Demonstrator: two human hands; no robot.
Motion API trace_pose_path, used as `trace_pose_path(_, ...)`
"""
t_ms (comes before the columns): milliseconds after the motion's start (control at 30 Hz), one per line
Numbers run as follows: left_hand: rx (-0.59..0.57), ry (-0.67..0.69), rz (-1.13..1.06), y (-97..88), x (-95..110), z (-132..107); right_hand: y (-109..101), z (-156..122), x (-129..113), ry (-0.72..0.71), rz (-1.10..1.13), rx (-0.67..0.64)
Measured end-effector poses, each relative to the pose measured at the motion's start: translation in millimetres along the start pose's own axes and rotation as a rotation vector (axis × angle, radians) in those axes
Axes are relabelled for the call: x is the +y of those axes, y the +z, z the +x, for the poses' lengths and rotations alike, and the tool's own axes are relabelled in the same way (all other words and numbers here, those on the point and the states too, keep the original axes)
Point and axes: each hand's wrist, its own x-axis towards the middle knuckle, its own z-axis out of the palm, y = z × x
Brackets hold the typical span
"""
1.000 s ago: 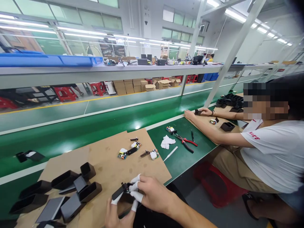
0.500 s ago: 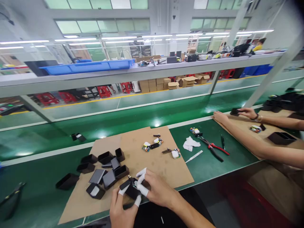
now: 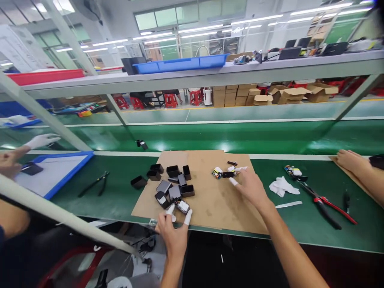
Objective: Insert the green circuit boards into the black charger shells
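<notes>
My left hand (image 3: 174, 230), with white finger cots on it, pinches a black plastic case (image 3: 182, 206) at the front edge of the cardboard sheet (image 3: 207, 200). A white-topped electronic part shows in the case's open side. My right hand (image 3: 250, 186) is stretched over the right side of the sheet, thumb and fingers apart. Its capped tips are at the right end of a pair of small circuit boards (image 3: 216, 173) with a black piece (image 3: 228, 175) between them. Whether they touch is unclear. Several black cases (image 3: 174, 193) lie beside my left hand.
Cutting pliers (image 3: 95, 185) lie on the green bench at left, near a blue-rimmed tray (image 3: 70, 174) and a co-worker's gloved hand (image 3: 42, 141). Rightward are a white cloth (image 3: 283, 186), red-handled pliers (image 3: 325, 206) and another co-worker's hand (image 3: 354, 162). A slanted post (image 3: 69, 216) crosses the left foreground.
My right hand has left the black case and moved away to the circuit boards. My left hand keeps the case, now turned with its white-topped insides visible. The view has swung left.
</notes>
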Motion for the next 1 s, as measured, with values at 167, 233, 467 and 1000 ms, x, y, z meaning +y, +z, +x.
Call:
trace_pose_path(167,0.118,-0.374,-0.564,-32.1,17.2,-26.5,19.6,-55.9,-57.5,-0.131,0.142,-0.18)
trace_pose_path(233,0.068,-0.59,-0.882,-49.0,27.3,-42.3,35.5,-100.2,-82.1,-0.193,0.213,-0.32)
trace_pose_path(467,-0.309,-1.122,-1.533,-70.8,69.5,-89.9,60.0,-188.6,-92.9,-0.392,0.477,-0.375)
trace_pose_path(1000,-0.797,-0.994,-1.393,-82.6,123.4,-148.9,-35.6,-241.0,-72.1,-0.582,-0.142,-0.129)
